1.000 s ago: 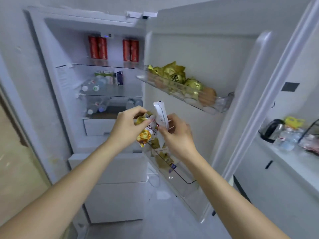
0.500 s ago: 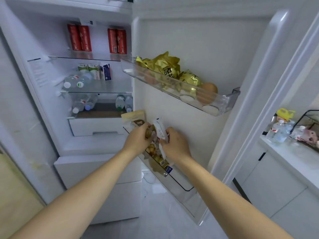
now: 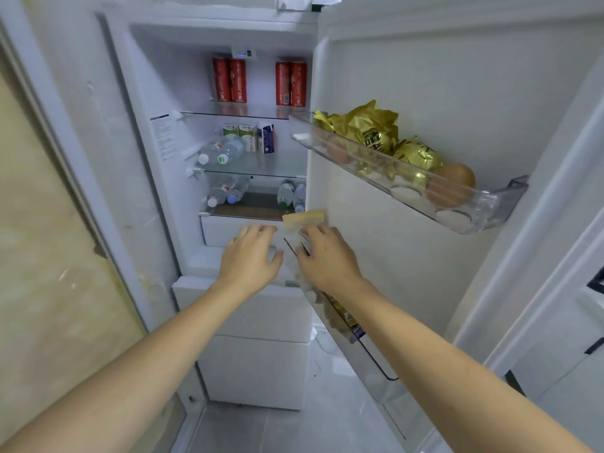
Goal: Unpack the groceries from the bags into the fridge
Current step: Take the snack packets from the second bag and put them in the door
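Both of my hands are down at the near end of the lower door bin [image 3: 366,351], which is where the snack packets [image 3: 341,317] have ended up: low in the clear tray, pressed along the inside of the fridge door [image 3: 425,103]. My left hand [image 3: 253,256] hovers spread and relaxed just outside the bin, gripping nothing. My right hand [image 3: 327,256] lies over the top of the packets with fingers bent down toward them; whether it pinches one or merely presses them flat, I cannot tell (blur hides the fingertips). I judge the hands sit this way to tuck the packets below the rail so they stay upright. A pale yellow packet edge [image 3: 304,218] sticks up just beyond my fingers.

Around this, the upper door bin [image 3: 483,217] holds gold foil bags [image 3: 369,132] and brown eggs [image 3: 457,178], overhanging my right hand. Inside, red cans [image 3: 228,80] stand on the top shelf, small cartons [image 3: 248,136] and water bottles [image 3: 222,152] below. The drawer front [image 3: 222,232] sits close behind my left hand, leaving little room to swing.
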`<state>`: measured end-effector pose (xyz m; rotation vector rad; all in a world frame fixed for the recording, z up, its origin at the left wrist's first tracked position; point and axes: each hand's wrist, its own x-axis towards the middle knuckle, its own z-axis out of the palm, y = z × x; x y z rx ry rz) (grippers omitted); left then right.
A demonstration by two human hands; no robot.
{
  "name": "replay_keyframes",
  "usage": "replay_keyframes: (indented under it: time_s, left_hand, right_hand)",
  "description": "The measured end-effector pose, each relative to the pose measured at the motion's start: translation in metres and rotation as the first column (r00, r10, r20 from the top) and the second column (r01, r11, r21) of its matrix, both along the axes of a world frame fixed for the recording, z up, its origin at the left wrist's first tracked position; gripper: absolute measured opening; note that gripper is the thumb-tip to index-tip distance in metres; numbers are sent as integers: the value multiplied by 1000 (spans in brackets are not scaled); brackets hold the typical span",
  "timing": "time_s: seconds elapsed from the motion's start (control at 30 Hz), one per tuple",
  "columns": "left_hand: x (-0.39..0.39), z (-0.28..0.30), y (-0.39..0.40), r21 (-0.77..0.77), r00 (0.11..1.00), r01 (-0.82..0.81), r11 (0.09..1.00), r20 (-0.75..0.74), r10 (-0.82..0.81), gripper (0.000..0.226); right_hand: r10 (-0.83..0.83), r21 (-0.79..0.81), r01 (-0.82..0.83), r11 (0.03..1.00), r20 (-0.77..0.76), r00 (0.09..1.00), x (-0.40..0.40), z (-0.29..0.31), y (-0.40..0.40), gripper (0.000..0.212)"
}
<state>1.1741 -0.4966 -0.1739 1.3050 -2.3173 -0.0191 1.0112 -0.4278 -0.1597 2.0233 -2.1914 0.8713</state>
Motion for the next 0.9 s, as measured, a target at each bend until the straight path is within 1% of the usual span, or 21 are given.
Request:
replay_keyframes:
  time_s: [0.1, 0.2, 0.3, 0.37, 0.43, 0.5, 0.63, 0.67, 0.7, 0.77, 0.83, 0.9]
  left_hand:
    - [57, 13, 18, -43, 992, -120, 992, 30, 121, 57]
    - [134, 24, 44, -94, 950, -299, 950, 64, 306, 62]
    - [219, 33, 92, -115, 862, -490, 864, 86, 500, 67]
    - [272, 38, 140, -103, 790, -604, 790, 54, 611, 67]
    - [320, 39, 201, -106, 711, -699, 708, 11, 703, 66]
    - [362, 37, 273, -136, 608, -788, 600, -21, 793, 64]
    - [418, 21, 437, -141, 333, -936, 321, -65, 941, 60]
    - [425, 14, 481, -121, 261, -961, 250, -78, 962, 60]
    - [429, 7, 516, -92, 197, -978, 189, -95, 976, 59]
    - [435, -10, 601, -9, 29, -1000, 28, -118, 993, 59]
    - [432, -30, 678, 46, -115, -993, -111, -122, 986, 59]
    - [421, -50, 745, 89, -245, -968, -236, -116, 963, 56]
  right_hand:
    - [175, -8, -176, 984, -82, 981, 42, 15, -22, 40]
    - [349, -8, -354, 935, -145, 926, 103, 22, -34, 43]
    - [517, -47, -528, 848, -148, 843, 179, 25, -23, 47]
    - [646, -83, -659, 748, -136, 751, 235, 28, 0, 48]
    - [767, -121, -780, 614, -139, 626, 292, 30, 34, 49]
    - [863, -149, -872, 467, -138, 486, 348, 30, 78, 52]
    - [980, -154, -978, 139, -121, 158, 451, 14, 185, 50]
    - [990, -145, -988, 58, -119, 75, 474, 7, 216, 49]
    - [993, -132, -991, -2, -117, 13, 491, -2, 241, 48]
    - [985, -91, -985, -146, -109, -135, 529, -21, 307, 49]
    - [956, -35, -959, -282, -93, -277, 556, -41, 371, 52]
    - [913, 2, -916, -402, -70, -401, 577, -64, 431, 51]
